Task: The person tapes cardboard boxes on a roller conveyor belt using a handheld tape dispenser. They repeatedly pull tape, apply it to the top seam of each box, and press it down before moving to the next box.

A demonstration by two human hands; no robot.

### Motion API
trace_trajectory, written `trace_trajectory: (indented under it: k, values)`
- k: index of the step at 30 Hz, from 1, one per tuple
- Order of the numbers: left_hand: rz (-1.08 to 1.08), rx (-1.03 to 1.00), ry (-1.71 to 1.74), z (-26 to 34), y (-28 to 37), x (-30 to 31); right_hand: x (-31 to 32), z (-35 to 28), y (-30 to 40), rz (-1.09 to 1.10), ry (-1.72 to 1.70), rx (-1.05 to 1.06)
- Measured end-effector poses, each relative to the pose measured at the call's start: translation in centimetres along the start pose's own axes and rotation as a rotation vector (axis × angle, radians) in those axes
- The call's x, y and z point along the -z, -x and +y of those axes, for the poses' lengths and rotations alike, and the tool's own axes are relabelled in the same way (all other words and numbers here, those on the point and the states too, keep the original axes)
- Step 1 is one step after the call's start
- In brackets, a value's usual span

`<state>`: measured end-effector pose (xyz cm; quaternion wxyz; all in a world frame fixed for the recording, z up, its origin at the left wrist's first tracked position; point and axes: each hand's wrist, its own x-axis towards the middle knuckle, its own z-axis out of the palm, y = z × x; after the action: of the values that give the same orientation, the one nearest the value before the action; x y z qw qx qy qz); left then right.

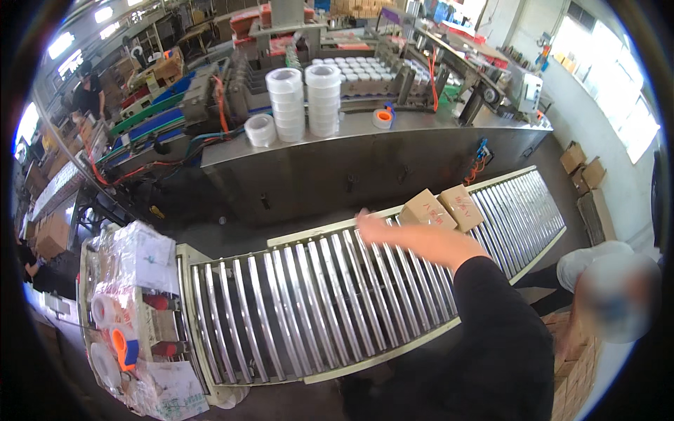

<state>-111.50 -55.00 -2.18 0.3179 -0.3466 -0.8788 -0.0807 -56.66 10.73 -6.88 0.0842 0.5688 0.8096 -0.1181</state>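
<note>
My right hand point(373, 229) reaches leftward over the roller conveyor point(316, 305), with the black sleeve coming from the lower right. It is motion-blurred, its fingers look extended, and nothing shows in its grasp. Two small taped cardboard boxes bearing red printing sit on the rollers beyond my forearm: the nearer box point(427, 209) is partly hidden by it, and the other box point(461, 207) is just to its right. My left hand is out of view.
On a steel machine ledge stand stacked clear tape rolls point(285, 108) and an orange-and-blue tape dispenser point(383, 118). A second dispenser point(125, 349) lies on the plastic-wrapped unit at the conveyor's left end. A person point(595, 268) stands at right, beside stacked cartons point(574, 379).
</note>
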Motion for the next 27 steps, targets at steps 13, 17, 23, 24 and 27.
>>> trace_trajectory:
  k: [13, 17, 23, 24, 27]
  values:
    - [-1.128, 0.453, 0.477, 32.0, 3.6, 10.1, 15.2, 29.6, -32.4, 0.814, -0.677, -0.762]
    - [-1.155, 0.53, 0.438, 34.9, 2.0, 11.9, 14.9, 33.2, -35.8, 0.595, -0.745, -0.76]
    - [-1.179, 0.582, 0.49, 38.1, 1.1, 13.3, 11.1, 34.2, -35.0, 0.481, -0.965, -0.571]
    - [-1.166, 0.621, 0.5, 38.6, 1.6, 14.8, 11.0, 30.7, -32.8, 0.446, -1.099, -0.466]
    - [-1.094, 0.583, 0.734, 42.3, -0.2, 14.8, 10.0, 21.4, -24.6, 0.726, -1.187, -0.179]
